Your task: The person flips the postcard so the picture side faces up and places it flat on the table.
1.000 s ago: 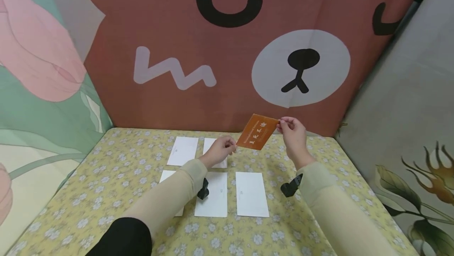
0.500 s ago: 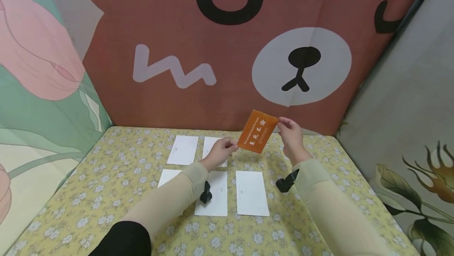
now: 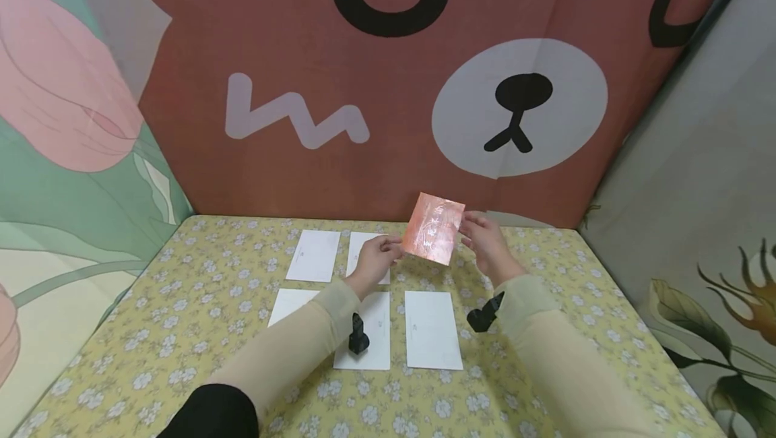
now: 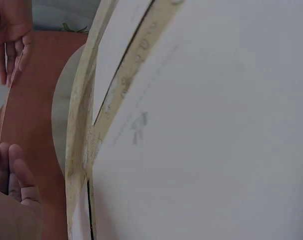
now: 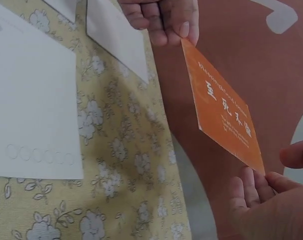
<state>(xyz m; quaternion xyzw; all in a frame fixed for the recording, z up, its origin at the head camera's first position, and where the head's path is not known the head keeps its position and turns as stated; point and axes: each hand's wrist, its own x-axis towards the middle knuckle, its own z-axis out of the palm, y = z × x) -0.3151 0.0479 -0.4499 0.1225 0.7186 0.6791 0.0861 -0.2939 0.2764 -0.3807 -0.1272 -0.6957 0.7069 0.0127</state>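
Note:
An orange postcard [image 3: 433, 229] with white lettering is held tilted above the far part of the table, glare washing over its face in the head view. My left hand [image 3: 372, 264] pinches its lower left corner between thumb and fingers. At the opposite edge my right hand [image 3: 487, 244] touches the card with extended fingers; in the right wrist view its thumb [image 5: 296, 154] stands apart from the card [image 5: 221, 107]. Beneath and nearer lie white cards, among them one at front right [image 3: 433, 330] and one partly under my left forearm [image 3: 372, 340].
A yellow floral cloth [image 3: 200, 330] covers the table. Another white card [image 3: 313, 256] lies at the back left, one [image 3: 362, 249] is partly behind my left hand, and one [image 3: 289, 303] is partly under my left sleeve. A brown bear-print curtain [image 3: 291, 175] rises behind the table.
The postcard has tilted so that glare now covers its print. My right hand has shifted slightly left and lower, and its thumb has come off the card. My left hand keeps its pinch.

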